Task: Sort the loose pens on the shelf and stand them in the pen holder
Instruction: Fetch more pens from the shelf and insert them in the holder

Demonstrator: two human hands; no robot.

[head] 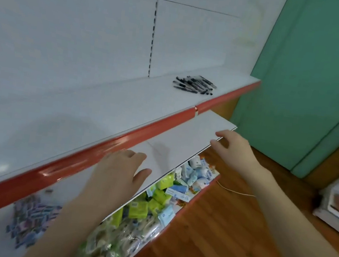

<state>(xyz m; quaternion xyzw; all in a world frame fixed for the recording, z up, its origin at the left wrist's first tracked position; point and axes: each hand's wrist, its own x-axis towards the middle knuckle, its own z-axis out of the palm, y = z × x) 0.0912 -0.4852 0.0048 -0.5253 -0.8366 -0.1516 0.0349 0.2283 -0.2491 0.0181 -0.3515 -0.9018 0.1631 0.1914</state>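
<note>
Pens of slim black plastic (194, 84) lie in a loose, crossed heap towards the far right of the glossy white shelf with a red front lip (81, 106), well apart from both hands and not yet sorted. No pen holder is in view. The left hand (118, 171) rests flat with relaxed fingers on a thin, smooth white board (184, 143) just below the red lip. The right hand (232, 146), fingers loosely bent and holding nothing, is at the board's outer edge, likely to steady it. Beneath the board sits a jumble of crinkly green and blue plastic packets (154, 202). Reaching the pens looks like the next move.
</note>
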